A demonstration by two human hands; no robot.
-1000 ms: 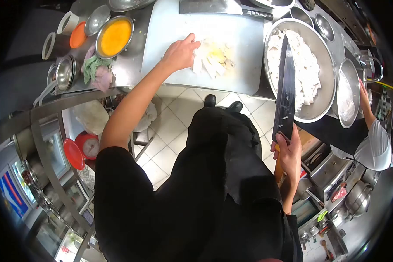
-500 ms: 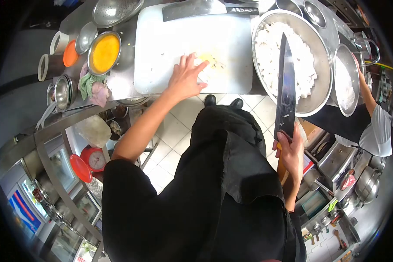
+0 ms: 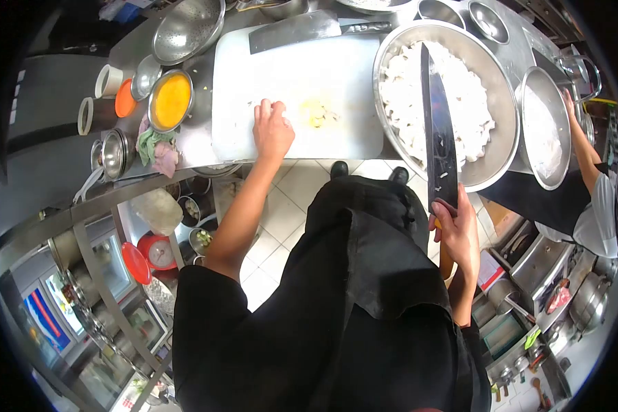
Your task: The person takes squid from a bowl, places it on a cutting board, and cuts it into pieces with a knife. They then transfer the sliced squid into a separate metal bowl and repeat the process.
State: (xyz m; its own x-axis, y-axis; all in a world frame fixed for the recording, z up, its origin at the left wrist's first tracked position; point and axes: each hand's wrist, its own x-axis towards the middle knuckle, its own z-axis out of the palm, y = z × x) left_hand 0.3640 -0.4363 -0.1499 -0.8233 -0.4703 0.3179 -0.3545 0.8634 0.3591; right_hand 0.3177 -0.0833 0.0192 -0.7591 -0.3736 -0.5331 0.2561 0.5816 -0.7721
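Observation:
My right hand [image 3: 460,230] grips a long, dark-bladed knife [image 3: 441,134] by its handle. The blade points away from me, in front of a large steel bowl [image 3: 507,141] of white chopped pieces [image 3: 470,82]. My left hand [image 3: 273,132] is on the left part of a white cutting board [image 3: 336,72], fingers curled inward; whatever they may hold is hidden. Small yellowish scraps [image 3: 319,115] lie on the board to the right of that hand. A cleaver [image 3: 299,32] rests across the board's far edge.
Left of the board stand a bowl of orange-yellow liquid [image 3: 172,101], a colander [image 3: 189,31] and crumpled cloths [image 3: 159,151]. On the right, another person's arm [image 3: 582,141] reaches to a steel bowl [image 3: 546,130] holding something white.
My left hand has shifted left across the board, and its spread fingers have curled in. The knife stays in my right hand. The whole view has shifted slightly.

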